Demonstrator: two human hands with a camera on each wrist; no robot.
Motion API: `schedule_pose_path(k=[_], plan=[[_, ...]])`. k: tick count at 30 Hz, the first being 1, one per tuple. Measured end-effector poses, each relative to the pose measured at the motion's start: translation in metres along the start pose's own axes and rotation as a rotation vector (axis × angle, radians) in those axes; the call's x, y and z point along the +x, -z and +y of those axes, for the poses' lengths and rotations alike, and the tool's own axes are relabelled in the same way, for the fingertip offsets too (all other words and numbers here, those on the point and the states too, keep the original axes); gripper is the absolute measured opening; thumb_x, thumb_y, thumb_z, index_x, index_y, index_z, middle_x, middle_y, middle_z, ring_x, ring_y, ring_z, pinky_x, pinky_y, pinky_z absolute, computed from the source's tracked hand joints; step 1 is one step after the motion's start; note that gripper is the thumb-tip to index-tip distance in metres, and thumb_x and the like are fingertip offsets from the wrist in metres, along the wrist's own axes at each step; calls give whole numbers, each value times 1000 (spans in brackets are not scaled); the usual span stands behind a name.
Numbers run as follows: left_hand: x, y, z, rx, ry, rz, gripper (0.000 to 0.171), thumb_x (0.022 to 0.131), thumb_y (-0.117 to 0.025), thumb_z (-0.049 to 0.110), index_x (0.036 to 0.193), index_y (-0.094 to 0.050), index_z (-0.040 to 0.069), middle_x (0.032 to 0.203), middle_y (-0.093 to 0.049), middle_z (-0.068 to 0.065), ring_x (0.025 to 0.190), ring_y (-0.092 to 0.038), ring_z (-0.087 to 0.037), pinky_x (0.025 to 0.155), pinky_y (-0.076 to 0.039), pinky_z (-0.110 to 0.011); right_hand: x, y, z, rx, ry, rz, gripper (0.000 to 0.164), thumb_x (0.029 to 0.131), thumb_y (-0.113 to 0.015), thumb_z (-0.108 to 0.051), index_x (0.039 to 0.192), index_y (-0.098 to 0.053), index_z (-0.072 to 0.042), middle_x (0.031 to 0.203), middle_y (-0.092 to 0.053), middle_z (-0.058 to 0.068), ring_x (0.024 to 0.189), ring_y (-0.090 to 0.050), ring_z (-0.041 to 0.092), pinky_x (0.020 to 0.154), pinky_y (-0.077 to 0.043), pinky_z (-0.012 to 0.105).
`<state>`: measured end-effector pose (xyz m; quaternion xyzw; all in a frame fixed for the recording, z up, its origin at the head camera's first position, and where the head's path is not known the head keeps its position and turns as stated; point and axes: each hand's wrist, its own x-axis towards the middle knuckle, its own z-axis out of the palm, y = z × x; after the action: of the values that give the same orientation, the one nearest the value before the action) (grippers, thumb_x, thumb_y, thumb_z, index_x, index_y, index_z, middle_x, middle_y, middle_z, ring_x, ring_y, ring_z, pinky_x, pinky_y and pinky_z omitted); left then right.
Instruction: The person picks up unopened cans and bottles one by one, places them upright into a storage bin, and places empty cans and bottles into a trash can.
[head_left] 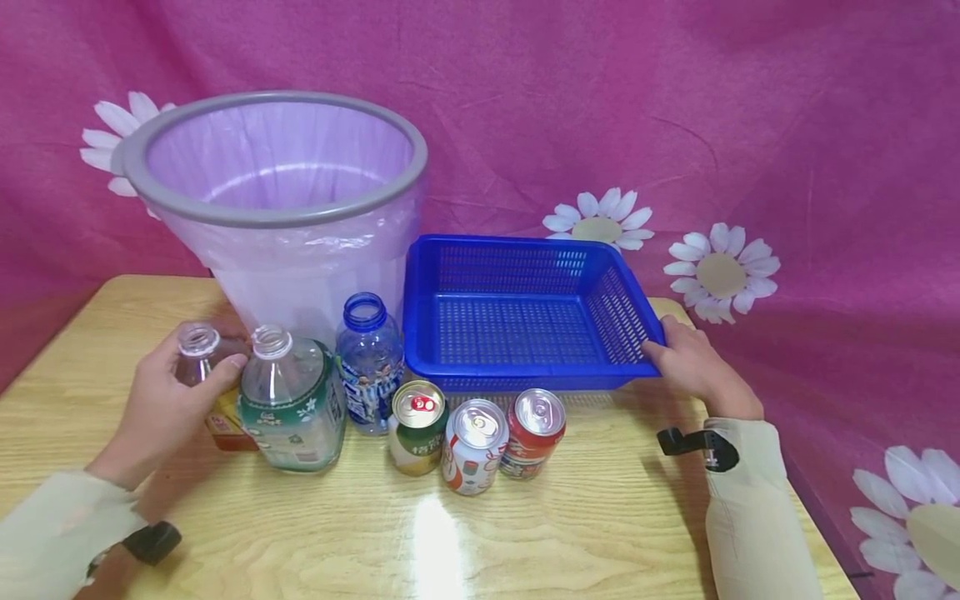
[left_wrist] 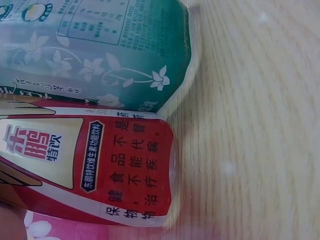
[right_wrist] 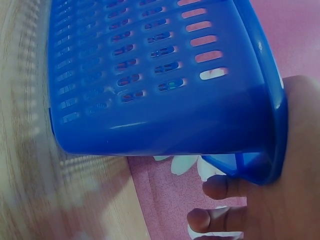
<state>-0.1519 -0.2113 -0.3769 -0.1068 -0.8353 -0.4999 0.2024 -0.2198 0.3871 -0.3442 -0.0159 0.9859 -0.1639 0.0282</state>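
At lower left of the head view, the left hand (head_left: pixel 161 400) curls thumb and fingers round a bottle (head_left: pixel 227 422); right of centre, the right hand (head_left: pixel 701 367) pinches the blue basket (head_left: pixel 517 372) between thumb and fingers.

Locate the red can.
Head view, right of centre: the red can stands on the table, right of the white can and in front of the blue basket.

Partly hidden, head view: red-labelled bottle (head_left: pixel 227 423), behind left hand (head_left: pixel 161 400) and green-labelled bottle (head_left: pixel 292 429); base of lined bin (head_left: pixel 322 258), behind bottles. Cut off, left-wrist view: tops of both bottles, at left edge. Cut off, right-wrist view: blue basket (right_wrist: pixel 165 120), at top; right hand (right_wrist: pixel 292 170), at right. Too small to read: fine print on white can (head_left: pixel 468 462).
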Motion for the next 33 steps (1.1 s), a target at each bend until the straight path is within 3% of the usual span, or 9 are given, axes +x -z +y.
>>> schedule_pose_path(k=[16, 33], plan=[[1, -1, 1, -13, -15, 16, 28, 90, -64, 2, 117, -57, -1, 102, -62, 26, 93, -60, 11, 81, -46, 0, 0, 0, 0, -19, -10, 10, 35, 98, -40, -33, 112, -48, -2, 94, -57, 16, 91, -53, 31, 70, -39, 32], [3, 7, 3, 58, -4, 4, 30, 89, -67, 6, 117, -59, 3, 99, -61, 31, 89, -59, 14, 78, -45, 1, 0, -1, 0, -36, -10, 17, 36, 99, -41, -35, 113, -47, -3, 98, -58, 16, 94, -51, 33, 72, -38, 36]])
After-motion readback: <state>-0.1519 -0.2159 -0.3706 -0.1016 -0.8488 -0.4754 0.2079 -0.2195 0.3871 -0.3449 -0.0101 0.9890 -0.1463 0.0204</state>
